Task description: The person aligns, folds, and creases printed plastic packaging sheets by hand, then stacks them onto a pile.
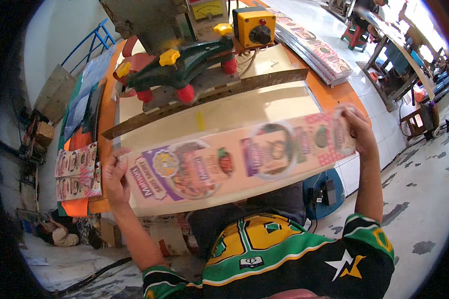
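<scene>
A long printed plastic sheet (237,158) with food pictures in pink, orange and purple stretches between my two hands, slightly blurred by motion. At its left end my left hand (115,178) is closed on the edge. My right hand (358,128) grips the opposite end, a little farther from me and higher in view. The sheet hangs over the front of a cream-coloured work surface (264,99). Just beyond it stands a machine with a long metal bar (209,102) and a dark green bracket (189,65) carrying red feet and yellow knobs.
Stacked printed sheets (317,47) lie on the orange table (341,97) at the back right. Smaller printed pieces (77,169) lie at the left edge. A yellow control box (254,29) with a black dial sits by the machine. Another person (366,17) is at the far right.
</scene>
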The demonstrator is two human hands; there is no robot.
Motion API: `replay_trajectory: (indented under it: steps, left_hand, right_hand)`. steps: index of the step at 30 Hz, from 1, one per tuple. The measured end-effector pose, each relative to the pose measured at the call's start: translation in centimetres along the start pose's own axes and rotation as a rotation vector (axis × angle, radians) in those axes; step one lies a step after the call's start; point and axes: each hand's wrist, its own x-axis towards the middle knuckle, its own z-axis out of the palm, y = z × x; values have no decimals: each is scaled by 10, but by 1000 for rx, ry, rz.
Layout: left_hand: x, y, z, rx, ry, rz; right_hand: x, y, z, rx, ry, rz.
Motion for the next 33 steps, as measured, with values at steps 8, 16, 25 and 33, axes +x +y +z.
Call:
replay_trajectory:
  steps: [8, 16, 25, 33]
  left_hand:
    - [26, -4, -54, -91, 132, -251]
    - [39, -39, -69, -18, 196, -296]
    - [39, -43, -73, -21, 265, -291]
    - [43, -52, -84, -31, 248, -287]
  right_hand:
    - [70, 10, 96, -102, -210, 47]
    - [107, 49, 111, -57, -255, 96]
    - [107, 52, 112, 29, -356, 116]
    - [117, 60, 109, -53, -352, 75]
